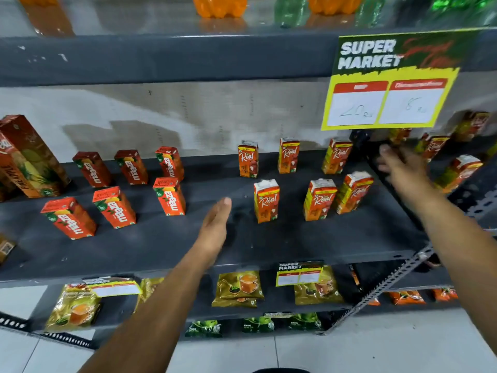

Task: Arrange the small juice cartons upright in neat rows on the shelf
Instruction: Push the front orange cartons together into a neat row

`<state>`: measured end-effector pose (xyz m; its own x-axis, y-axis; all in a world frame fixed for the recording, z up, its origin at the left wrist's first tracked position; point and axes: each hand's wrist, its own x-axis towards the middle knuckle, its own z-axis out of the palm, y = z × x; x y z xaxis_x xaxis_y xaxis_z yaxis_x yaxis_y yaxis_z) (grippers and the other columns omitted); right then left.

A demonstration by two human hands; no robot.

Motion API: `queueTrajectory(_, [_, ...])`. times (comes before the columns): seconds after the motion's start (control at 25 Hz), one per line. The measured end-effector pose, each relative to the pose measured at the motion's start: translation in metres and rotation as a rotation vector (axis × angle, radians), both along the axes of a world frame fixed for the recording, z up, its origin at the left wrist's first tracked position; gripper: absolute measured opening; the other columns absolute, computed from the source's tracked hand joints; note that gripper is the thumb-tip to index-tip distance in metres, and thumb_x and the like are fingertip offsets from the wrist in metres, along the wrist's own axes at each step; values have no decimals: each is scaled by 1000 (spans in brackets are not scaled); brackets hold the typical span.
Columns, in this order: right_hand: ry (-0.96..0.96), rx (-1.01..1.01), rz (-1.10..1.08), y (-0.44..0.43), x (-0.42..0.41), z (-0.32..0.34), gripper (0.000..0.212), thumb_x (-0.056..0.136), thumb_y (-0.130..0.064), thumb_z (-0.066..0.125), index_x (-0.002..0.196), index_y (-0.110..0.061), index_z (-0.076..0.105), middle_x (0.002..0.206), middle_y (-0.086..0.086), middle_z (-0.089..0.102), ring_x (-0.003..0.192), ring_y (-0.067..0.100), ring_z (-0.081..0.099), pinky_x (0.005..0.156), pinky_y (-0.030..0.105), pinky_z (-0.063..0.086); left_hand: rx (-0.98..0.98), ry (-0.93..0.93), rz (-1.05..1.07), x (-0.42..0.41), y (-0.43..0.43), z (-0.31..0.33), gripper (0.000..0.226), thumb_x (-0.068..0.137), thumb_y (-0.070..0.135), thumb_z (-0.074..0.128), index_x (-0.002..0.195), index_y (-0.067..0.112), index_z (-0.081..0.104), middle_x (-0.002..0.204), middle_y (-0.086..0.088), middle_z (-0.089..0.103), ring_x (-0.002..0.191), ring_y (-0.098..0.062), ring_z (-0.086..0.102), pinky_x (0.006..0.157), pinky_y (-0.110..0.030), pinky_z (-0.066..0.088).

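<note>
Small juice cartons stand upright on the dark grey shelf (188, 246). Several red Maaza cartons (169, 196) form two rows on the left. Several orange Real cartons (266, 200) form two rows in the middle; the rightmost front one (353, 192) leans a little. My left hand (215, 224) hovers flat over the shelf between the two groups, holding nothing. My right hand (400, 168) is blurred, fingers spread, at the shelf's right end just right of the back-row Real carton (336, 156). More Real cartons (460, 172) stand on the adjoining shelf beyond it.
A tall pineapple juice carton (29, 157) stands at the far left. A yellow price sign (390, 82) hangs from the upper shelf above my right hand. A perforated metal upright (390, 284) divides the shelf units. Tea pouches (239, 288) lie on the lower shelf.
</note>
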<state>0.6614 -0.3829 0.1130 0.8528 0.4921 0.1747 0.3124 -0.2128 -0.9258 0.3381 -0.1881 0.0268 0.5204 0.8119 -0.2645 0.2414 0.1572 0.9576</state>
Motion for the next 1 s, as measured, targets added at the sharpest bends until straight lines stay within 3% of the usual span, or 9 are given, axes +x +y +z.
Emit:
queueTrajectory(0.12, [373, 95, -73, 3, 2, -26, 58, 87, -61, 51, 127, -18, 54, 134, 6, 59, 117, 22, 55, 80, 34, 40, -191, -222, 114, 57, -16, 10, 67, 88, 67, 39, 134, 19, 51, 138, -8, 55, 125, -23, 52, 110, -46, 35])
queueTrajectory(0.24, [490, 156, -47, 11, -1, -46, 63, 82, -65, 53, 128, -22, 58, 126, -1, 65, 108, 15, 61, 74, 32, 43, -172, -324, 155, 84, -33, 12, 54, 92, 61, 38, 118, 21, 63, 106, -4, 73, 94, -15, 70, 85, -34, 55])
queueTrajectory(0.36, [502, 191, -38, 17, -7, -55, 32, 81, -64, 56, 88, -37, 71, 92, -5, 76, 88, 14, 70, 77, 36, 51, -128, -328, 218, 95, -41, 7, 48, 92, 59, 40, 112, 22, 65, 97, -1, 74, 85, -9, 71, 68, -22, 52])
queueTrajectory(0.44, [491, 155, -20, 22, -15, -61, 30, 80, -67, 54, 77, -41, 68, 86, -8, 74, 83, 11, 68, 69, 33, 49, -129, -334, 241, 104, -47, 6, 47, 92, 58, 42, 113, 21, 64, 99, -1, 74, 87, -9, 70, 69, -23, 50])
queueTrajectory(0.6, [455, 129, 80, 37, -49, -76, 51, 72, -79, 47, 95, -35, 60, 99, -3, 69, 88, 15, 67, 73, 35, 51, -159, -288, 184, 138, -73, 7, 55, 88, 62, 45, 117, 18, 60, 106, -7, 71, 96, -17, 69, 77, -33, 55])
queueTrajectory(0.72, [441, 164, -4, 43, -69, -75, 51, 75, -81, 41, 106, -41, 45, 93, -18, 52, 82, 3, 55, 62, 27, 42, -151, -280, 184, 152, -82, 7, 56, 86, 63, 45, 117, 18, 59, 108, -10, 70, 98, -21, 69, 86, -41, 55])
queueTrajectory(0.88, [400, 167, -42, 41, -73, -79, 48, 79, -79, 37, 109, -42, 41, 90, -21, 50, 77, -2, 53, 58, 22, 38, -93, -223, 133, 144, -78, 5, 64, 81, 72, 44, 119, 22, 58, 108, -4, 70, 97, -14, 68, 87, -34, 53])
queueTrajectory(0.96, [403, 180, -17, 40, -72, -79, 55, 73, -85, 35, 110, -44, 40, 91, -19, 53, 79, -1, 55, 59, 22, 39, 23, -165, 28, 134, -77, 0, 73, 65, 76, 62, 118, 27, 56, 108, 4, 69, 97, -6, 67, 82, -23, 53])
queueTrajectory(1.0, [398, 175, 9, 39, -71, -80, 62, 69, -89, 33, 111, -44, 41, 94, -17, 55, 81, -1, 56, 61, 22, 40, 99, -129, -37, 129, -74, -5, 76, 56, 66, 78, 117, 28, 54, 107, 8, 69, 95, -2, 66, 78, -17, 52])
